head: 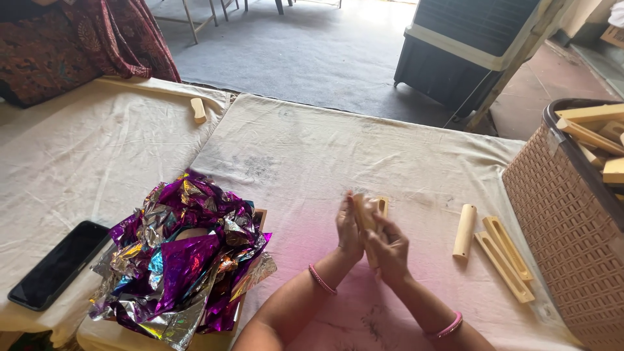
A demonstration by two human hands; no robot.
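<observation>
At table centre, left hand (349,233) and right hand (390,250) close their fingers around a pale wooden piece (372,212) held upright between them, with crumpled purple foil (185,260) at nine o'clock and loose wooden parts (497,250) at three.

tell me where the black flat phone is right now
In the head view the black flat phone lies at the table's left edge, on the cream cloth, just left of the purple and silver foil heap.

A small craft workshop: cloth-covered tables (312,149), basket of wooden pieces (572,227), heap of shiny foil (182,260).
</observation>
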